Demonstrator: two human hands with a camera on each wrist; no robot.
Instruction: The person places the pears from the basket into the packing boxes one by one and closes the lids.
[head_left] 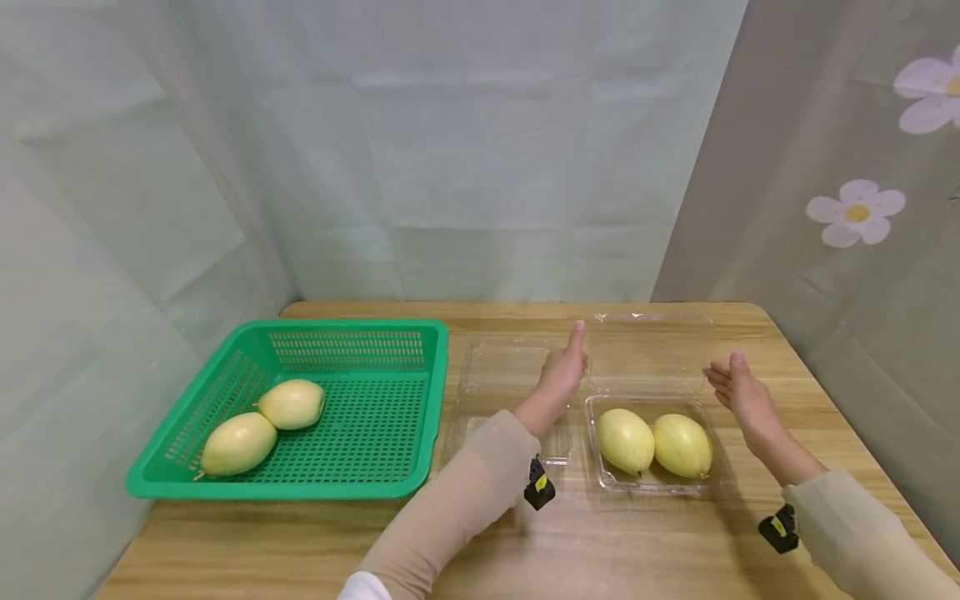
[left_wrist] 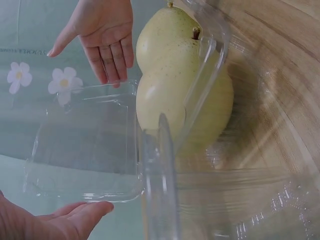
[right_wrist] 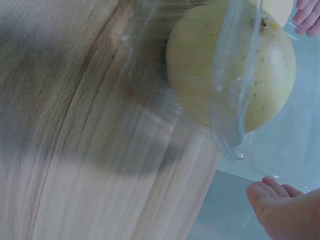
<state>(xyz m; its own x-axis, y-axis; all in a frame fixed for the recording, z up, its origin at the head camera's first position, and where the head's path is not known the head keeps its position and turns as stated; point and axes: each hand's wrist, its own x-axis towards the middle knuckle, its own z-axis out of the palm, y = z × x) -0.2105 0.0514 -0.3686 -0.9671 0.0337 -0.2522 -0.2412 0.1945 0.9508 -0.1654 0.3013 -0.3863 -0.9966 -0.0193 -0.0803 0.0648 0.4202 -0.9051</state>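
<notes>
While two melons (head_left: 625, 442) sit in box (head_left: 652, 487), lid (head_left: 648, 354) behind them not yet closed: filling looks done there, closing left. Left hand (head_left: 560, 372) and right hand (head_left: 750, 404) flank lid, fingers mostly straight, gripping nothing; contact with lid unclear. Two other melons (head_left: 238, 444) lie in basket (head_left: 285, 490), probably left for second box (head_left: 498, 367).

Clear plastic box (head_left: 652, 487), lid (head_left: 651, 354) open; two yellow fruits (head_left: 626, 442) inside, side by side.
</notes>
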